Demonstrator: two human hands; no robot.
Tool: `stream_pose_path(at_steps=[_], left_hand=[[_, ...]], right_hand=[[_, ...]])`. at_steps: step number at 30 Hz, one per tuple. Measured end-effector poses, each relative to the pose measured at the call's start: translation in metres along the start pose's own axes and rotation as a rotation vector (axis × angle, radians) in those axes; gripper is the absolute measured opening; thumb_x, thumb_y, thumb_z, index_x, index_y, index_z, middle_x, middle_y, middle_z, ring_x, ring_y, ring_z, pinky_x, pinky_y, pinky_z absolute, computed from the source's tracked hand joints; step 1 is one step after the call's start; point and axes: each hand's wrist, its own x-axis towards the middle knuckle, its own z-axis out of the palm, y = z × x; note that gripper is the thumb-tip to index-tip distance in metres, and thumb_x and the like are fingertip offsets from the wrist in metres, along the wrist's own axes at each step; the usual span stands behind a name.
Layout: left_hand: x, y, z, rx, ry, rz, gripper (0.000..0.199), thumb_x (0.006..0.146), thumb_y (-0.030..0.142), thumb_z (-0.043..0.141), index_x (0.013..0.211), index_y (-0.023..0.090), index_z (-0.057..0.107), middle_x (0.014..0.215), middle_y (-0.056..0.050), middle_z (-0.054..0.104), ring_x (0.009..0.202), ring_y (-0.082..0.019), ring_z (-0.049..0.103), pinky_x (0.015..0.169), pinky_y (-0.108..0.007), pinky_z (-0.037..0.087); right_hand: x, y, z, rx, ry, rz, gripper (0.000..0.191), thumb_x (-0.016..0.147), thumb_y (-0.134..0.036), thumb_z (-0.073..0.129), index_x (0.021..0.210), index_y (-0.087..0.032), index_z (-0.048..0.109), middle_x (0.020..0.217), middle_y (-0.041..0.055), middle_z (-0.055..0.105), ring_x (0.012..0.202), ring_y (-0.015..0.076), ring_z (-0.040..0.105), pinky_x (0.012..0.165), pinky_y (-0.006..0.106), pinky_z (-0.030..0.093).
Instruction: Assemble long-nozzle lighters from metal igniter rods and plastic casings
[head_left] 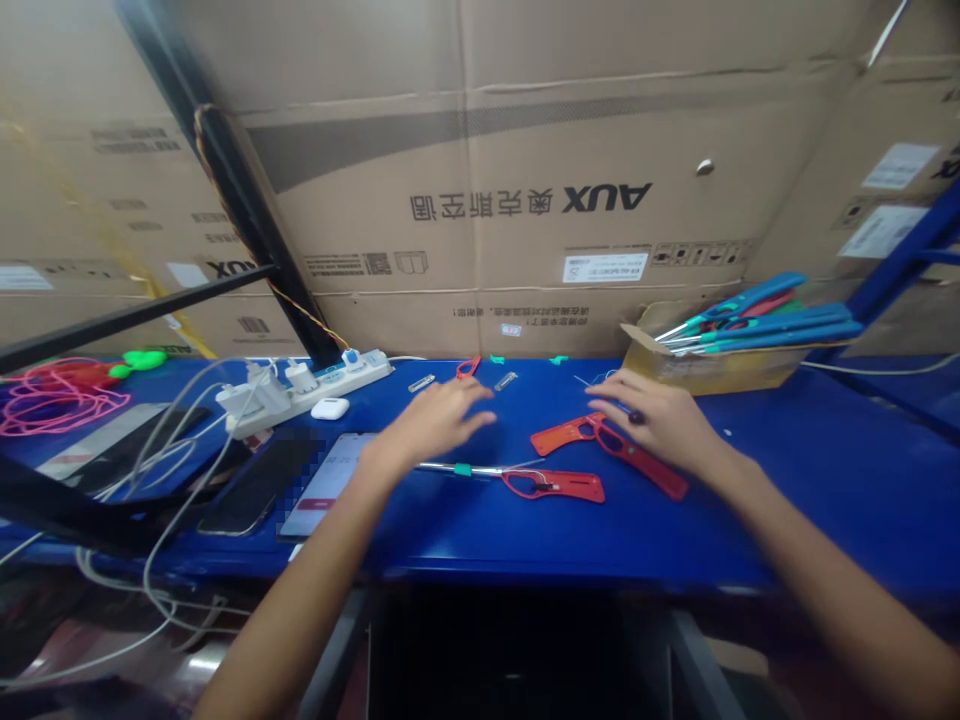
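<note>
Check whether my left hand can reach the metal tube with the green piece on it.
Probably yes: your left hand looks empty and is close to the metal tube, with nothing visible between them.

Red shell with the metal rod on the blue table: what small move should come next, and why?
Probably lower the left hand to steady the metal rod: its fingers are spread and look empty near the rod, while the red shell at the rod's end lies open with wiring showing, and neither hand appears to hold it.
</note>
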Motion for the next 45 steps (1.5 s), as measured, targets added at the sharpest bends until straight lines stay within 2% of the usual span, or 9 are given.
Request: stream_pose_path(at_steps=[4, 8, 14, 18, 22, 27, 33, 38, 45], left_hand=[[0.047, -0.025, -0.001, 0.093, 0.034, -0.220, 0.026, 0.100, 0.026, 0.052, 0.118, 0.017, 0.069, 0.120, -0.013, 0.069, 0.112, -0.030, 0.067, 0.091, -0.037, 0.051], [0.062, -0.038, 0.016, 0.155, 0.107, -0.373, 0.031, 0.099, 0.019, 0.045, 0.120, 0.013, 0.066, 0.126, -0.017, 0.065, 0.121, -0.033, 0.061, 0.095, -0.042, 0.050], [0.046, -0.075, 0.026, 0.163, 0.077, -0.525, 0.031, 0.097, 0.017, 0.045, 0.118, 0.015, 0.068, 0.124, -0.017, 0.067, 0.118, -0.032, 0.062, 0.094, -0.042, 0.051], [0.043, -0.092, 0.036, 0.149, 0.026, -0.569, 0.028, 0.098, 0.029, 0.052, 0.116, 0.014, 0.069, 0.121, -0.018, 0.069, 0.116, -0.033, 0.063, 0.093, -0.045, 0.052], [0.046, -0.089, 0.045, 0.156, 0.049, -0.536, 0.031, 0.099, 0.032, 0.050, 0.117, 0.014, 0.067, 0.124, -0.020, 0.066, 0.121, -0.035, 0.058, 0.096, -0.048, 0.049], [0.058, -0.062, 0.056, 0.173, 0.097, -0.378, 0.029, 0.102, 0.027, 0.046, 0.122, 0.014, 0.063, 0.129, -0.020, 0.061, 0.124, -0.034, 0.055, 0.098, -0.048, 0.047], [0.110, -0.028, 0.067, 0.164, 0.089, -0.084, 0.037, 0.098, 0.035, 0.063, 0.129, 0.016, 0.059, 0.131, -0.011, 0.060, 0.113, -0.026, 0.062, 0.095, -0.048, 0.054], [0.138, -0.033, 0.067, 0.147, 0.063, -0.038, 0.035, 0.098, 0.035, 0.063, 0.128, 0.016, 0.059, 0.128, -0.011, 0.061, 0.109, -0.024, 0.064, 0.091, -0.045, 0.056], [0.126, -0.034, 0.061, 0.062, 0.052, -0.019, 0.035, 0.098, 0.035, 0.064, 0.127, 0.015, 0.060, 0.128, -0.011, 0.061, 0.110, -0.025, 0.064, 0.093, -0.046, 0.056]], right_hand=[[0.040, 0.039, -0.002, 0.002, 0.055, 0.007, 0.031, 0.103, -0.040, 0.048, 0.106, -0.022, 0.072, 0.097, 0.0068, 0.074, 0.084, 0.0210, 0.068, 0.073, 0.032, 0.051], [0.042, 0.062, 0.011, 0.025, 0.082, 0.146, 0.040, 0.103, -0.042, 0.040, 0.105, -0.020, 0.073, 0.099, 0.0103, 0.075, 0.089, 0.0248, 0.069, 0.078, 0.036, 0.050], [0.013, 0.078, 0.022, 0.085, -0.210, 0.241, 0.046, 0.098, -0.052, 0.045, 0.081, -0.022, 0.076, 0.075, 0.0062, 0.076, 0.070, 0.0237, 0.069, 0.062, 0.032, 0.047], [0.010, 0.085, 0.016, 0.143, -0.360, 0.305, 0.051, 0.097, -0.056, 0.045, 0.075, -0.021, 0.074, 0.072, 0.0062, 0.074, 0.065, 0.0213, 0.067, 0.062, 0.031, 0.046], [0.007, 0.096, 0.009, 0.162, -0.413, 0.353, 0.053, 0.096, -0.060, 0.045, 0.071, -0.021, 0.071, 0.069, 0.0065, 0.072, 0.063, 0.0206, 0.065, 0.063, 0.033, 0.047], [0.000, 0.107, 0.010, 0.181, -0.460, 0.379, 0.048, 0.094, -0.056, 0.047, 0.077, -0.019, 0.074, 0.073, 0.0073, 0.074, 0.065, 0.0215, 0.067, 0.065, 0.034, 0.050], [0.003, 0.102, 0.022, 0.192, -0.444, 0.341, 0.043, 0.094, -0.049, 0.047, 0.102, -0.019, 0.077, 0.106, 0.0108, 0.077, 0.098, 0.0279, 0.072, 0.084, 0.038, 0.054], [0.004, 0.093, 0.022, 0.191, -0.464, 0.285, 0.040, 0.096, -0.045, 0.047, 0.099, -0.019, 0.078, 0.100, 0.0100, 0.079, 0.090, 0.0267, 0.073, 0.079, 0.036, 0.056], [0.012, 0.078, 0.015, 0.156, -0.421, 0.233, 0.039, 0.098, -0.044, 0.046, 0.103, -0.021, 0.077, 0.107, 0.0092, 0.078, 0.097, 0.0281, 0.073, 0.084, 0.039, 0.055]])
